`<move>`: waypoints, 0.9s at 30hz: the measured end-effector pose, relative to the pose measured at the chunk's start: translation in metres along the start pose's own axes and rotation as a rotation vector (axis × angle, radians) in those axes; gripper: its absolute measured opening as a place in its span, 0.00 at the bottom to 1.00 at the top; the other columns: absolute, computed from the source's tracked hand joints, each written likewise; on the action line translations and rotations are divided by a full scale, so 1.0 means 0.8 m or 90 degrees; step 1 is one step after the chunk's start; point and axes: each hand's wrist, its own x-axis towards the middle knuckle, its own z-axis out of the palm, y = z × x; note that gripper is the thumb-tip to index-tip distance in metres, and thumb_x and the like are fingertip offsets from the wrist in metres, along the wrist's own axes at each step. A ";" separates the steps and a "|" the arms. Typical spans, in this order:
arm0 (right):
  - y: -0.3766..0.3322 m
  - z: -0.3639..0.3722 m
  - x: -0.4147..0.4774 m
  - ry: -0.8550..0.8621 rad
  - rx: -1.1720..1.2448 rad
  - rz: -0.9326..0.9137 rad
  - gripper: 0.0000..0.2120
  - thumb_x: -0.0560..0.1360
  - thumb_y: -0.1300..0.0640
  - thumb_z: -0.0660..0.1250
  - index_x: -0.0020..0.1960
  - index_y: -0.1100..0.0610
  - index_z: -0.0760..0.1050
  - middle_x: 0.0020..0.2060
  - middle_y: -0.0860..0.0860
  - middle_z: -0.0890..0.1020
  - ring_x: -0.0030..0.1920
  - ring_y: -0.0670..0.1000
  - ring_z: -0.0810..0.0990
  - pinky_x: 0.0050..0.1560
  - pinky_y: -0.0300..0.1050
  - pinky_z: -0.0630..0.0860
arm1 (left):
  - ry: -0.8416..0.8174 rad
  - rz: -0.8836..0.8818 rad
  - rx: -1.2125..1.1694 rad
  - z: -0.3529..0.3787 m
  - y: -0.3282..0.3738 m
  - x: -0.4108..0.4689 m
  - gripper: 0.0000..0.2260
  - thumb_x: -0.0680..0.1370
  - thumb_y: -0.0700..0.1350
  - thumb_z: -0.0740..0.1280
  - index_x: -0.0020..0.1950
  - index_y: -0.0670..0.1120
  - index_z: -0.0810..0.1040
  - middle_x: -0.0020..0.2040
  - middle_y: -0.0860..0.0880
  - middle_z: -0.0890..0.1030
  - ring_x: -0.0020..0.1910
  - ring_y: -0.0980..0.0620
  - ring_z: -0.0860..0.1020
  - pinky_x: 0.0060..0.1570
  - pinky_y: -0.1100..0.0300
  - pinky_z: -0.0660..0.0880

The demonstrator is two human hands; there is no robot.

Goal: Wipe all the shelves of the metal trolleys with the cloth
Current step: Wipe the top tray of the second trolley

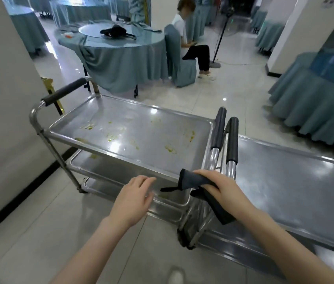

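Two steel trolleys stand end to end. The left trolley (182,119) has a top shelf smeared with yellow-green food bits, and lower shelves show beneath it. The right trolley (285,177) has a shiny top shelf. My right hand (221,185) grips a dark grey cloth (194,181) at the near right corner of the left trolley's top shelf; one end of the cloth hangs down. My left hand (133,197) hovers with relaxed, spread fingers by the near rim of that shelf, holding nothing.
A white wall (4,119) runs along the left. Black padded trolley handles (225,134) meet between the trolleys. Behind them a round table with blue cloth (121,58) and a seated person (190,42). More draped tables (315,111) stand on the right.
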 end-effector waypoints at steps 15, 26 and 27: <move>0.117 0.116 0.258 -0.336 -0.155 0.038 0.26 0.81 0.51 0.62 0.77 0.44 0.59 0.78 0.45 0.58 0.78 0.50 0.51 0.76 0.58 0.52 | -0.092 -0.042 -0.006 0.073 -0.128 0.199 0.19 0.78 0.46 0.64 0.70 0.48 0.71 0.64 0.50 0.75 0.60 0.47 0.73 0.59 0.53 0.72; 0.125 0.235 0.208 -0.115 -0.325 0.230 0.27 0.80 0.36 0.48 0.77 0.42 0.59 0.78 0.44 0.57 0.77 0.53 0.56 0.70 0.65 0.51 | -0.202 0.153 0.007 0.149 -0.168 0.257 0.18 0.78 0.46 0.65 0.68 0.46 0.74 0.72 0.47 0.70 0.71 0.46 0.68 0.70 0.50 0.66; 0.124 0.242 0.209 -0.097 -0.324 0.247 0.27 0.80 0.36 0.47 0.78 0.42 0.57 0.78 0.43 0.55 0.78 0.53 0.53 0.70 0.66 0.51 | -0.192 0.158 0.012 0.153 -0.173 0.261 0.18 0.78 0.46 0.67 0.68 0.45 0.75 0.71 0.47 0.71 0.70 0.46 0.70 0.68 0.49 0.68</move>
